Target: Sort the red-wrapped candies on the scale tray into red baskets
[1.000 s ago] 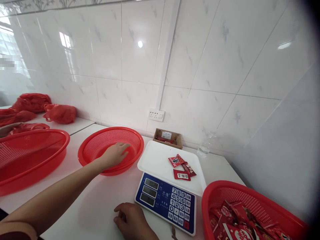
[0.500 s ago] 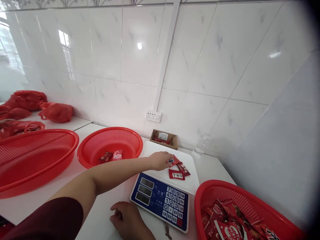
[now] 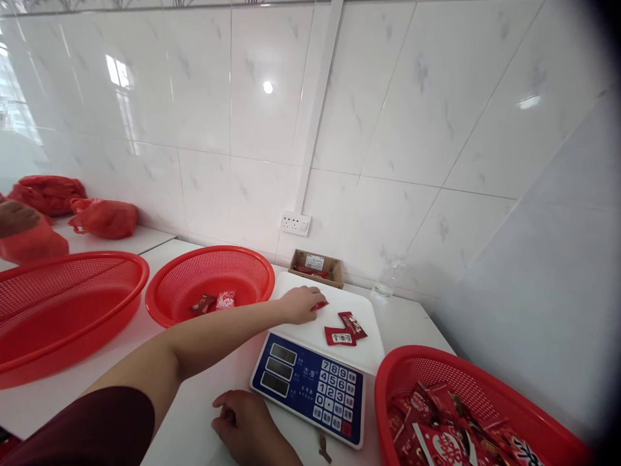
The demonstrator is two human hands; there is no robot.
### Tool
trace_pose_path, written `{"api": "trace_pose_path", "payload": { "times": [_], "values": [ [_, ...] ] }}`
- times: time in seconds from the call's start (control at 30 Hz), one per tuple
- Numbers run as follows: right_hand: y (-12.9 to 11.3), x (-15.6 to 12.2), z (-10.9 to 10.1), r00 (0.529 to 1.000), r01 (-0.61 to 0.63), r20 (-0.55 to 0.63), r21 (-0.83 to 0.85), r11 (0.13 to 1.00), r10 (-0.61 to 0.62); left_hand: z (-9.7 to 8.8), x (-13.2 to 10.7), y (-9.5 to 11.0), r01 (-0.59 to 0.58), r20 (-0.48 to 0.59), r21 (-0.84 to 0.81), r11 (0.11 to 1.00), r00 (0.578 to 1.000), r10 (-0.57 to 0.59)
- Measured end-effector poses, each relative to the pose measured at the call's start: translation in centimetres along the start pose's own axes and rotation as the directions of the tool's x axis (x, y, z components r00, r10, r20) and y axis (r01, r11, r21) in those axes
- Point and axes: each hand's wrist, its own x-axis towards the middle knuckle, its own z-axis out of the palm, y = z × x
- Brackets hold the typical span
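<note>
My left hand point(image 3: 301, 305) reaches across the white pan point(image 3: 354, 304) of a digital scale, closed on a small red snack packet point(image 3: 321, 305) that is mostly hidden by the fingers. Two more dark red packets, one flat point(image 3: 340, 336) and one touching it at an angle point(image 3: 354, 324), lie on the pan just to the right. My right hand point(image 3: 250, 427) rests on the table beside the scale's blue keypad panel point(image 3: 310, 388). Its fingers are loosely curled, thumb and index apart, and nothing shows in it.
A red basket point(image 3: 412, 355) full of packets stands at right. Another red basket point(image 3: 160, 278) holds two packets; a larger one point(image 3: 140, 278) is at far left. Behind the scale are a cardboard box point(image 3: 332, 272) and a clear bottle point(image 3: 385, 285). Another person's hand point(image 3: 17, 218) touches a red bag point(image 3: 36, 243).
My left hand has drawn a packet leftward, away from the other two on the pan. At far left, another person's hand has come into view at a red bag. My right hand stays put.
</note>
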Motion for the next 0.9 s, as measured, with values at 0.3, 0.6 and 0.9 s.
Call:
{"api": "trace_pose_path", "payload": {
  "times": [0.3, 0.6, 0.9],
  "values": [
    [-0.3, -0.1, -0.3, 1.0, -0.009, -0.006, 0.036, 0.999, 0.01, -5.3, -8.6, -5.9, 0.28, -0.105, 0.058, 0.958, 0.956, -0.273],
    [0.0, 0.3, -0.2, 1.0, 0.002, 0.0, 0.034, 0.999, -0.002, -6.4, -15.0, -11.0, 0.52, -0.001, 0.089, 0.85, 0.853, -0.522],
    [-0.1, 0.2, -0.1, 1.0, -0.011, 0.005, 0.028, 1.0, 0.011, -3.4, -8.7, -4.0, 0.168, -0.016, -0.049, 0.985, 0.985, -0.169]
  ]
}}
